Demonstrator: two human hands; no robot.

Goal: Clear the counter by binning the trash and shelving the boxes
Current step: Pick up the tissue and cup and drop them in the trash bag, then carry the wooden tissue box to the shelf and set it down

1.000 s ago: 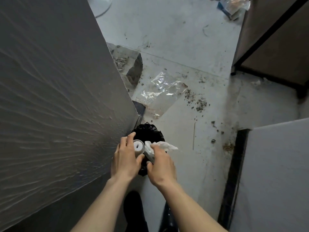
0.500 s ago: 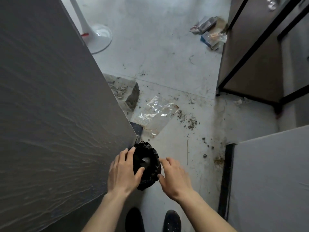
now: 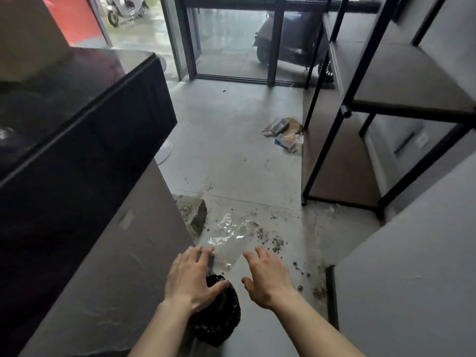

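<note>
A small bin lined with a black bag [image 3: 219, 318] stands on the floor at the foot of the counter's side panel. My left hand [image 3: 192, 280] hovers over the bin's mouth with fingers spread and the thumb near the rim, holding nothing. My right hand [image 3: 266, 278] is open just right of the bin, palm down, also empty. The dark glossy counter top [image 3: 85, 99] fills the upper left. The black-framed shelf unit [image 3: 381, 104] stands at the right.
A crumpled clear plastic bag [image 3: 231, 237] lies on the floor ahead of my hands, with dirt scattered around it. Boxes and wrappers [image 3: 286, 134] lie by the shelf's leg. A grey panel [image 3: 412, 266] rises at the lower right. Glass doors and a scooter [image 3: 288, 39] are ahead.
A second ago both hands held a white cup and tissue over the bin; those are gone from my hands. My head has lifted, so the counter, shelf and doors have come into view.
</note>
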